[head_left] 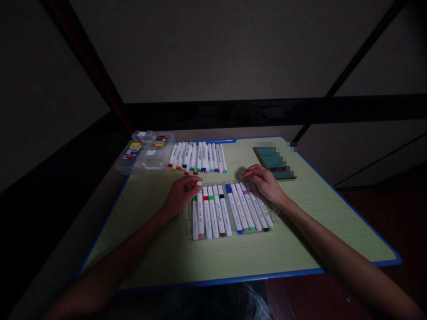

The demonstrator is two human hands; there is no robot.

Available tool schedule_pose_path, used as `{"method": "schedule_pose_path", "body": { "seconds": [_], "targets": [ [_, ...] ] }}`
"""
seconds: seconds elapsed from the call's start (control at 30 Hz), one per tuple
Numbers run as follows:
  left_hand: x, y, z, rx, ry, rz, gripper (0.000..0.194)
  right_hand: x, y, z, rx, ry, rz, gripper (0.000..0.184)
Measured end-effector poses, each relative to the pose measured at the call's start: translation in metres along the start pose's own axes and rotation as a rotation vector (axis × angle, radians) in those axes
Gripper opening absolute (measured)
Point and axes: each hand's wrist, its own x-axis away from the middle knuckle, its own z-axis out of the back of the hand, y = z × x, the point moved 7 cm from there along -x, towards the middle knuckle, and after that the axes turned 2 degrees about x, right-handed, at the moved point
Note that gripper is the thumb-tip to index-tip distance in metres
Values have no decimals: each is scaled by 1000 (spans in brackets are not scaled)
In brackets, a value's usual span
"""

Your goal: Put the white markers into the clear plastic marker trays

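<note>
My left hand (pixel 183 194) is closed at the top of a white marker (pixel 200 213) with a pink lower end, thumb and fingers at its upper tip. This marker lies among several others in the left half of a clear plastic tray (pixel 184 222). My right hand (pixel 265 183) hovers over the upper right corner of the tray, its fingers loosely bent and nothing visible in them. Beneath it, white markers (pixel 249 211) fill the right half side by side. The right hand hides some of their upper ends.
Behind the tray lies a row of white markers (pixel 203 156) with coloured ends. At the back left stands a clear plastic case (pixel 156 161) with printed labels. A flat, partly blurred tablet-like object (pixel 273 158) rests at the back right. The yellow-green table (pixel 150 262) has a blue edge.
</note>
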Motion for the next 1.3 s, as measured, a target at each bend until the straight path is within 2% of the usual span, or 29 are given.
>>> {"method": "schedule_pose_path", "body": {
  "seconds": [0.17, 0.3, 0.4, 0.57, 0.67, 0.97, 1.17, 1.3],
  "targets": [
    [-2, 1, 4, 195, 7, 88, 24, 0, 3, -2, 12, -10, -3, 24],
    [-5, 7, 4, 274, 79, 156, 24, -1, 3, -5, 22, -20, -2, 23],
    [-9, 10, -9, 310, 60, 199, 21, 0, 3, -5, 12, -21, -12, 23],
    [-14, 15, -42, 243, -117, 196, 9, 0, 5, -5, 7, -27, -16, 23],
    [-16, 14, -50, 197, -146, 198, 5, 0, 6, -6, 10, -24, -24, 22],
    [-17, 27, -48, -139, -96, -24, 8, -2, 5, -3, -8, -5, -14, 24],
    [-18, 23, -48, -143, -96, -25, 9, -2, 5, -4, -34, -10, -32, 24],
    [-25, 28, -35, -166, -37, -47, 7, -3, 5, -1, -80, -7, -61, 25]
  ]
}}
